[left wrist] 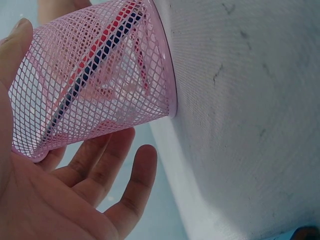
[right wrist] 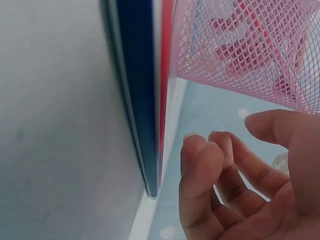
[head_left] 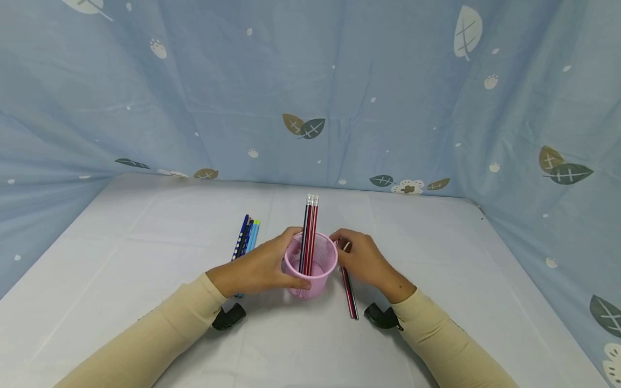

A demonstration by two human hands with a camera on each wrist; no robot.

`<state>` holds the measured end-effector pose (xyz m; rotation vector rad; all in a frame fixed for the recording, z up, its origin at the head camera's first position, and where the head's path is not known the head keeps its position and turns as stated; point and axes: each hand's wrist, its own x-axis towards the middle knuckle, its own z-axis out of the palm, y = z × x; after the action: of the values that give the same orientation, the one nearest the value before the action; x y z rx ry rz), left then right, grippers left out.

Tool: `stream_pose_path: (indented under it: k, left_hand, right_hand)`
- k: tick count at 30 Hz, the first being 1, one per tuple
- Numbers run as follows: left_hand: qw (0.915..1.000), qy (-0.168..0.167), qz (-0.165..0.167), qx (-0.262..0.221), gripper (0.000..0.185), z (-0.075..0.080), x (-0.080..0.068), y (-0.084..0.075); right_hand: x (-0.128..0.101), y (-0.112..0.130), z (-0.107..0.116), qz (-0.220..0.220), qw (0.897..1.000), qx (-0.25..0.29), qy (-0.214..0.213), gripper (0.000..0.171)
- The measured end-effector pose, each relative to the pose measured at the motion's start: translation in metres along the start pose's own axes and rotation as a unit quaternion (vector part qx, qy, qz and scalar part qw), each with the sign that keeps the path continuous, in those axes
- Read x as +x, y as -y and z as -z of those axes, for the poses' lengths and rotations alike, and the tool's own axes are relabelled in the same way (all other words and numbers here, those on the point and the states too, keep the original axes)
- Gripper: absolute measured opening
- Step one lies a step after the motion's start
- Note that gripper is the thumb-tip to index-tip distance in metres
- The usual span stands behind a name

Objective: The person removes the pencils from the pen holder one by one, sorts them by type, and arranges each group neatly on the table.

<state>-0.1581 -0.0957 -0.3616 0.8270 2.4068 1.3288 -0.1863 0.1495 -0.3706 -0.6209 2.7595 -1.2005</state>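
Note:
My left hand [head_left: 264, 264] grips a pink mesh pencil cup [head_left: 317, 285], thumb at the near side and fingers around the far side. Several striped pencils [head_left: 311, 226] stand in the cup, red and dark, silver ends up; the left wrist view shows them slanting behind the mesh. Just right of the cup is my right hand [head_left: 364, 258], its fingers loosely bent with nothing between them. Below that hand, red and dark striped pencils [head_left: 350, 296] lie on the table. In the right wrist view these pencils [right wrist: 137, 75] are apart from the fingers.
Left of the cup, beyond my left hand, lies a group of blue, black and light-blue pencils [head_left: 246, 237], partly hidden by the hand. A white cloth covers the table [head_left: 417, 231]. Behind it hangs a blue leaf-print curtain [head_left: 233, 97].

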Motion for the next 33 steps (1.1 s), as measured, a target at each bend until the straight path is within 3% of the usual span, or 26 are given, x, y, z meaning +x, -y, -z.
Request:
stream_pose_path:
  k: [7, 33]
  left_hand:
    - [1.0, -0.001, 0.0, 0.004, 0.095, 0.0003, 0.0002, -0.0007]
    - [1.0, 0.001, 0.007, -0.002, 0.096, -0.0001, -0.0004, -0.0003]
  right_hand:
    - [0.0, 0.0015, -0.0002, 0.009, 1.0, 0.017, -0.02, 0.015]
    - [-0.0008, 0.0069, 0.0028, 0.006, 0.997, 0.071, 0.001, 0.018]
